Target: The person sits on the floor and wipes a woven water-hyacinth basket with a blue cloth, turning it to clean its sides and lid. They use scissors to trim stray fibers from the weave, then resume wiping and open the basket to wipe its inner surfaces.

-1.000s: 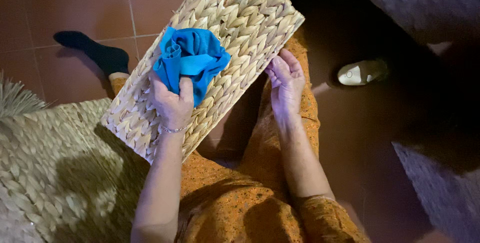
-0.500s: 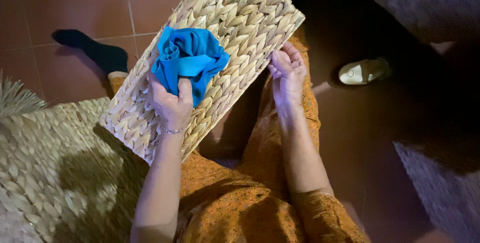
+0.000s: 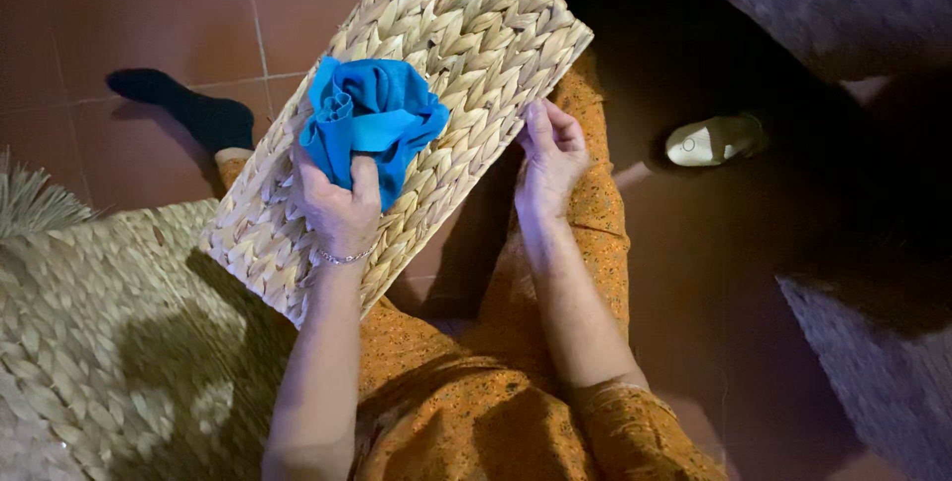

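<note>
A crumpled bright blue cloth [image 3: 372, 124] sits bunched on the flat face of a rectangular woven seagrass panel [image 3: 466, 35], perhaps the side or base of a basket. The panel lies across my lap, its long axis running diagonally from lower left to upper right. The cloth rests near the middle of that face, slightly toward the left edge.

My left hand [image 3: 337, 208] is directly below the cloth, fingers closed into its lower folds and pressing it against the weave; a thin bracelet [image 3: 342, 258] circles the wrist. This hand is the one on the cloth. My right hand [image 3: 548, 159] is off to the right, apart from the cloth, fingers curled loosely around the panel's right long edge, steadying it.

Beneath are my orange patterned trousers [image 3: 476, 412]. A second woven mat [image 3: 89, 342] lies at lower left, a foot in a dark sock [image 3: 188, 109] on the red tiled floor [image 3: 129, 5], and a pale slipper [image 3: 714, 139] to the right.
</note>
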Demonstrator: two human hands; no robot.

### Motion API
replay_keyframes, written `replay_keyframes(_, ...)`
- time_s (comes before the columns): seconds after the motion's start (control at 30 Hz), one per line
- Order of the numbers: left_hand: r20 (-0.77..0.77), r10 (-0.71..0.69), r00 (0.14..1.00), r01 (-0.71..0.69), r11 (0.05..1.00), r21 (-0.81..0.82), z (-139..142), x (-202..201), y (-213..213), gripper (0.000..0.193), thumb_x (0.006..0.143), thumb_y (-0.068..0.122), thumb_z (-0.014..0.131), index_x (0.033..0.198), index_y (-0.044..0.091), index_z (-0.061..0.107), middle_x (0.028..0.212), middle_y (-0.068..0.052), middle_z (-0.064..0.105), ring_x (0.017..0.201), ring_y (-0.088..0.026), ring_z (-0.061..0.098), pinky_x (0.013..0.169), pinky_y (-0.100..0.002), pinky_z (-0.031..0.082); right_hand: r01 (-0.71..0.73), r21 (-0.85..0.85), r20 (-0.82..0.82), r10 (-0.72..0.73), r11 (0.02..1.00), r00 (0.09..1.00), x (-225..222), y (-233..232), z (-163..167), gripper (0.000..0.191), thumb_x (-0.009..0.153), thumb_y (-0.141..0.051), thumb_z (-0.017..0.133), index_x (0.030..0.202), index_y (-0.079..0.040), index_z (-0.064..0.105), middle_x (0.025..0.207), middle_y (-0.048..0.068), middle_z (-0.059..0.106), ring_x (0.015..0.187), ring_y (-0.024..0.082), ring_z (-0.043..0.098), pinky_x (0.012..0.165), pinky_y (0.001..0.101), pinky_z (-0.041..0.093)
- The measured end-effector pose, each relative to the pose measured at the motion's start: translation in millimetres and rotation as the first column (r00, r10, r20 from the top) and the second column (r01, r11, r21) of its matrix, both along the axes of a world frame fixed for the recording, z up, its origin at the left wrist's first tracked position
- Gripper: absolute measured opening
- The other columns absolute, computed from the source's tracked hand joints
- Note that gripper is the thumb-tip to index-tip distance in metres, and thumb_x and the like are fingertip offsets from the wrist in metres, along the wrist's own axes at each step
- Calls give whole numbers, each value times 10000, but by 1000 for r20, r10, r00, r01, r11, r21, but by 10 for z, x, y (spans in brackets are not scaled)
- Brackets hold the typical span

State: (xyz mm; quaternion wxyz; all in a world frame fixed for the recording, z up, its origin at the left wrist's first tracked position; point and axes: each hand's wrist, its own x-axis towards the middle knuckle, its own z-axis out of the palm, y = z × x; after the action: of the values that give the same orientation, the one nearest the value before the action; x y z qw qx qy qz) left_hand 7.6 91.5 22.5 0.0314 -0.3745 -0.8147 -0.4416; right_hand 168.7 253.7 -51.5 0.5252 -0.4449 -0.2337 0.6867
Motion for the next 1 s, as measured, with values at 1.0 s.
replay_keyframes(1.0,767,-99,635,-173,948,265,171,-217,-4,517,1012,239,681,1431,-2,498,1380,-121,620,1223,-216,605,1083,-378,493,-359,395,287,258,845,922,315,-172,645,268,1093,-120,672,1333,-25,601,1195,122,653,1054,150,639,947,309,575)
